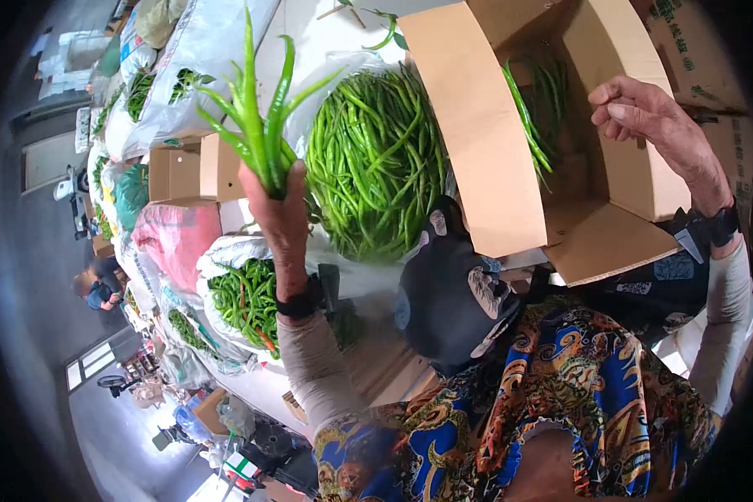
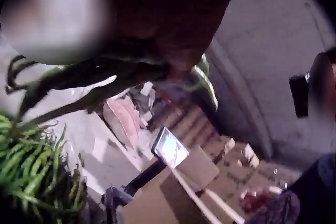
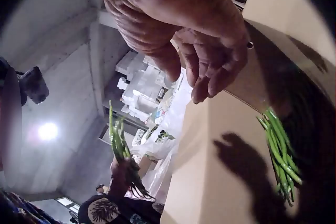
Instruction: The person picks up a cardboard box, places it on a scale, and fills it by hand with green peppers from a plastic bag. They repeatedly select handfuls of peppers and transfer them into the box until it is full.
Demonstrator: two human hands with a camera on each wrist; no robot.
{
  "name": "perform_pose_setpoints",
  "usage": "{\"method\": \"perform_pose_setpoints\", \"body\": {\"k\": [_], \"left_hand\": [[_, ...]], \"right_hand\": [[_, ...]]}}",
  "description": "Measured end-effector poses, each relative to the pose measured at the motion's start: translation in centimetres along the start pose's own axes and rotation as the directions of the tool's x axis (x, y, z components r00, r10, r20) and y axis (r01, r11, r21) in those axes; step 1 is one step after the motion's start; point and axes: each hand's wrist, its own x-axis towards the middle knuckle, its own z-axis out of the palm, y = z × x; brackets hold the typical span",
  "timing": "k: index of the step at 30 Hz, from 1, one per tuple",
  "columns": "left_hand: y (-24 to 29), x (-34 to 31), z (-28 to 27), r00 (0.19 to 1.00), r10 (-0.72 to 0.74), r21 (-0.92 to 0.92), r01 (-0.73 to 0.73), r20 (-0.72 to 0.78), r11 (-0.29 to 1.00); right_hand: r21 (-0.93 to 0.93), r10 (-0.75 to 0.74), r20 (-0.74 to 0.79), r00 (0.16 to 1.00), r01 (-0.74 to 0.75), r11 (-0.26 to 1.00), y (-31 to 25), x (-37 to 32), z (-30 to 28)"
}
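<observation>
My left hand grips a bunch of long green chili peppers, raised with the tips fanned out at the top. In the left wrist view the hand is dark, with the peppers sticking out to the side. A large heap of green chili peppers lies on clear plastic between my hands. My right hand, fingers loosely curled and holding nothing, hovers over an open cardboard box. Inside the box lie several green chili peppers, partly in shadow.
Left of the heap are a white bag of shorter green peppers, a pink sack and a small open cardboard box. The large box's flaps stand out toward the heap and my lap. A person is far off at the left.
</observation>
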Motion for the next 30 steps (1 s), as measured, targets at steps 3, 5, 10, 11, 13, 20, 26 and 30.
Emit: {"method": "perform_pose_setpoints", "body": {"k": [3,5,10,11,13,20,26,30], "left_hand": [[2.8,1.7,-2.4,0.986,-0.157,-0.204,0.164,0.051,0.965],[4.0,2.8,-3.3,0.955,-0.242,-0.433,0.295,0.173,0.852],[5.9,4.3,-3.4,0.858,-0.330,-0.791,0.499,0.393,0.355],[7.5,4.7,-3.1,0.868,-0.311,-0.797,0.485,0.387,0.360],[10.5,5.5,-2.5,0.859,-0.198,-0.844,0.505,0.472,0.180],[20.4,6.7,3.0,0.735,0.212,-0.714,0.677,0.644,-0.179],[29.6,4.6,7.7,0.629,0.217,-0.664,0.724,0.747,0.186],[33.0,1.8,12.3,0.804,0.305,-0.639,0.118,0.511,0.760]], "right_hand": [[0.005,-0.015,-0.010,1.000,0.015,1.000,-0.6,-0.3,0.2],[0.008,-0.033,0.000,0.999,0.033,0.999,-0.3,-0.3,0.2],[0.061,-0.069,-0.004,0.998,0.069,0.996,-0.6,-0.9,0.2],[0.104,-0.075,0.014,0.997,0.073,0.992,-0.7,-1.1,0.2],[0.153,-0.104,0.030,0.994,0.099,0.983,-1.3,-1.4,0.3],[0.378,-0.258,0.062,0.964,0.216,0.900,-4.0,-4.0,1.8],[0.604,-0.418,-0.174,0.891,0.432,0.669,-3.6,-6.4,2.6],[0.735,-0.388,-0.267,0.882,0.447,0.510,-3.1,-7.3,2.5]]}}
